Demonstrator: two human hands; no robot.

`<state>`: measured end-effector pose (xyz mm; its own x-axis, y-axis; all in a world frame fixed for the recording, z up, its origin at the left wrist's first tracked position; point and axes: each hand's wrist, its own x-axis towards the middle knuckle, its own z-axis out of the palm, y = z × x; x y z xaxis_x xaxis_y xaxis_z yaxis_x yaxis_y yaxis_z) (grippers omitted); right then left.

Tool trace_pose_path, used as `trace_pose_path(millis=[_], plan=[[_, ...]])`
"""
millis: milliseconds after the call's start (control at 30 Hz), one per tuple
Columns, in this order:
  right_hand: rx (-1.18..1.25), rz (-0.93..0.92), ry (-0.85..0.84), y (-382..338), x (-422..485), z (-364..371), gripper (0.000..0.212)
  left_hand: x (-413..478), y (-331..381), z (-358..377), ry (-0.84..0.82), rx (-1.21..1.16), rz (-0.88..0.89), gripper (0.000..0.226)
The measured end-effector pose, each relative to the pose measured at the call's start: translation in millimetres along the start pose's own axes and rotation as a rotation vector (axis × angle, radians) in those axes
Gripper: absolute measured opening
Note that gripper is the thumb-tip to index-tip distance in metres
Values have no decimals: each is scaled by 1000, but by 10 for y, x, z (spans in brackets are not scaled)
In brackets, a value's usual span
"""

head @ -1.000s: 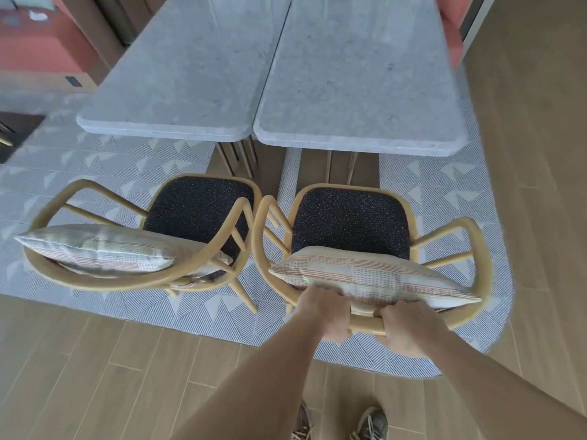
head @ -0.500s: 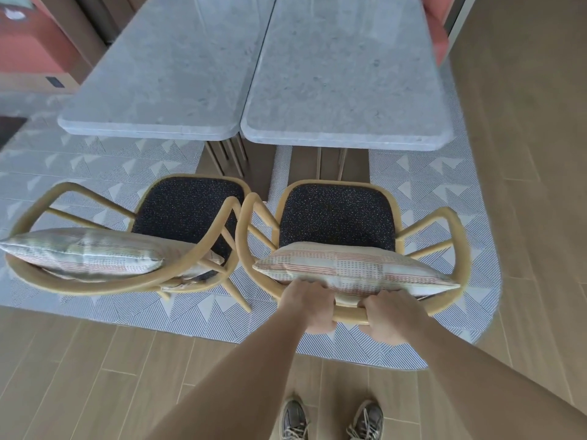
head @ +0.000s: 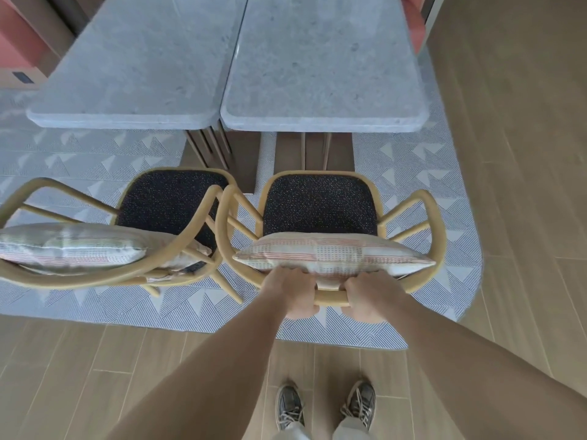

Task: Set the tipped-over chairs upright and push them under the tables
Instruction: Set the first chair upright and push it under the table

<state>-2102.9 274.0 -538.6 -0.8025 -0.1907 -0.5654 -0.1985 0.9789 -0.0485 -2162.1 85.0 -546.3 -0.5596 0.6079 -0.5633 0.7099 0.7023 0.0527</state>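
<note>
Two wooden armchairs with dark speckled seats stand upright on the rug, facing two grey stone tables. The right chair [head: 432, 230] carries a striped cushion [head: 333, 254] against its back rail. My left hand [head: 293, 292] and my right hand [head: 365, 296] both grip that curved back rail from behind. Its seat front lies just short of the right table [head: 320, 77]. The left chair [head: 178, 198] stands beside it, arms nearly touching, with its own cushion [head: 70, 247], in front of the left table [head: 127, 74].
A blue and white patterned rug [head: 444, 173] lies under chairs and tables, on a wood plank floor [head: 524, 154]. Dark table legs [head: 216, 147] stand between the chairs and under the tabletops. Red seating [head: 414, 27] sits beyond the tables. My shoes [head: 324, 404] are on the floor below.
The right chair has slid forward toward the right table with both hands on its back rail. The view has shifted forward and down; my shoes now show.
</note>
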Motion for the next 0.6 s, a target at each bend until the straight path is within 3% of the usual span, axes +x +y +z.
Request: trace_pose_path(millis=[600], plan=[[10, 15, 23, -15, 69, -29, 34, 35, -76, -60, 7, 38, 4, 31]])
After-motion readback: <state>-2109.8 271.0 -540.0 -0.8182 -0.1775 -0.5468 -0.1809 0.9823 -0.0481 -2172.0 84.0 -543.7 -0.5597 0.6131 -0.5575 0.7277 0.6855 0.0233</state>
